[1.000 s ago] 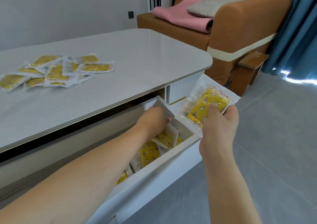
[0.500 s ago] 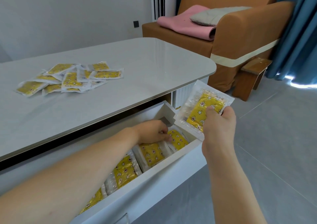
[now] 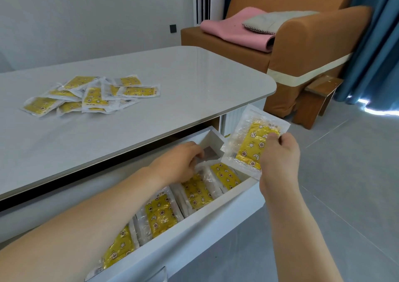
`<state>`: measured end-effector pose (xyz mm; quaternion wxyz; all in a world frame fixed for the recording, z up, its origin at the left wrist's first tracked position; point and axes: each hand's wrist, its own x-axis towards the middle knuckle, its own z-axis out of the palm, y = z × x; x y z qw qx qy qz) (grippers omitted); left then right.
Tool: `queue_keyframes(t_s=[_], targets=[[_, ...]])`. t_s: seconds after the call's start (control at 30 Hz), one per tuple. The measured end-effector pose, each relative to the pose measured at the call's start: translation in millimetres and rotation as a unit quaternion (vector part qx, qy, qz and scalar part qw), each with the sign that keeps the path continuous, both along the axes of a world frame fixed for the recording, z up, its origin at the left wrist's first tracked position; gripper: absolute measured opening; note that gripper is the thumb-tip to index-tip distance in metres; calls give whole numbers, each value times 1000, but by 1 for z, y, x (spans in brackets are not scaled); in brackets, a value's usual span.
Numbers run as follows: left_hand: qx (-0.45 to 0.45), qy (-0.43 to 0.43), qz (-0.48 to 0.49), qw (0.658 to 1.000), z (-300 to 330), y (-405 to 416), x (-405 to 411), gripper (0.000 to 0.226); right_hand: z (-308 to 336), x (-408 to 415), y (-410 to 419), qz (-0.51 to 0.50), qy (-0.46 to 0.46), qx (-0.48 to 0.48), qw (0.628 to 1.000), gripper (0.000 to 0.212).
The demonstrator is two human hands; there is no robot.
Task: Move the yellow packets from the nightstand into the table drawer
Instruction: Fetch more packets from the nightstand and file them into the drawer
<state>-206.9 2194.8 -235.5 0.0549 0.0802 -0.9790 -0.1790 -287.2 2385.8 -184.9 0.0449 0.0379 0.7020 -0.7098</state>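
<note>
Left hand (image 3: 179,163) was in the open drawer (image 3: 194,234), fingers curled on a clear packet edge by the far end of the row; exact grip unclear. Right hand (image 3: 278,158) pinched a stack of yellow packets (image 3: 252,145) just above the drawer's right end. Over the last second the stack dropped a bit closer to the drawer and the left hand eased back from the corner, exposing more of the filed row (image 3: 164,208). Likely making room for the stack. Loose pile (image 3: 90,94) sat on the tabletop (image 3: 194,83), so plenty left.

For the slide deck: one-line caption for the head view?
Right hand holds a yellow star-printed packet above the open white drawer; left hand reaches inside.
</note>
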Motion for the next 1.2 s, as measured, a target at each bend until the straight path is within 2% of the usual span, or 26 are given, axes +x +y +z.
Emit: queue_keyframes(t_s=[0.03, 0.1, 0.2, 0.23, 0.3, 0.43, 0.6, 0.77, 0.83, 0.97, 1.03, 1.2], targets=[[32, 13, 37, 999, 2, -1, 4, 26, -1, 1, -2, 11, 5, 0, 1000, 19], [159, 51, 123, 978, 11, 1, 12, 26, -4, 3, -6, 32, 12, -9, 999, 17], [417, 71, 160, 892, 26, 3, 24, 21, -4, 9, -15, 68, 1, -29, 997, 12], [465, 65, 156, 869, 30, 4, 29, 20, -4, 12, -19, 80, -10, -40, 996, 9], [502, 43, 147, 851, 36, 4, 40, 25, -4, 18, -25, 101, -24, -46, 993, 15], [538, 13, 149, 830, 39, 5, 54, 35, -4, 25, -33, 126, -31, -38, 991, 16], [535, 68, 164, 826, 43, 6, 60, 30, -4, 38, -44, 195, -40, 0, 980, 16], [430, 83, 186, 880, 43, 2, 70, 13, -4, 47, -51, 244, -25, 35, 969, 19], [392, 60, 184, 899, 43, 1, 76, 5, -6, 50, -53, 265, -21, 49, 963, 20], [325, 2, 184, 928, 39, -8, 92, 7, -11, 53, -58, 256, 19, 96, 962, 13], [333, -23, 194, 922, 31, -13, 102, 5, -12, 53, -60, 243, 25, 111, 963, 14], [397, -107, 244, 878, 5, -24, 118, 5, -16, 57, -63, 248, 30, 156, 956, 24]])
